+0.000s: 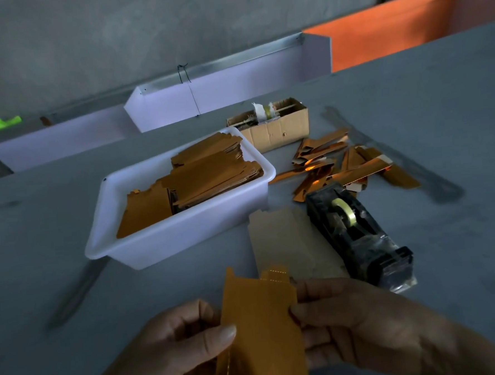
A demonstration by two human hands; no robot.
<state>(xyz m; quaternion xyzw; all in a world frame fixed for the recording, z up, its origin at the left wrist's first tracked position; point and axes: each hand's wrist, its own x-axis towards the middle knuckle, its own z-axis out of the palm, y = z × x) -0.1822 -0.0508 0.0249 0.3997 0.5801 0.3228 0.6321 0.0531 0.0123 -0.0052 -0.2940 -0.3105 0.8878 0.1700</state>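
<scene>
The big grey table (438,103) was smooth and dull. On it sat a white plastic tub (185,237) with shiny, rounded walls. Inside the tub lay a stack of flat orange-brown card blanks (210,172), each long and thin with notched ends.

To the right of the tub stood a black tape dispenser (359,238) with a roll of clear tape in it. Beside the tape dispenser, a pale card blank (281,240) lay flat on the table. Farther back was a pile of folded shiny pieces (340,164), coppery and bright. Behind them stood a small brown cardboard box (277,130).

Close to the person, both hands held one orange-brown card blank (260,325) up off the table, right between them. It was flat, thin and stiff-looking, with tabs on top and a dotted fold line. Its long side pointed away from the person, toward the pale card blank.

The left hand (169,345) pinched the left edge, with its thumb (218,341) pressed on the front. The right hand (358,319) gripped the right edge with curled fingers.

The fold lines ran along the long side, so I think the hands would bend the edges toward each other. The tape dispenser lay ahead and to the right, so the right hand was nearer to it.
</scene>
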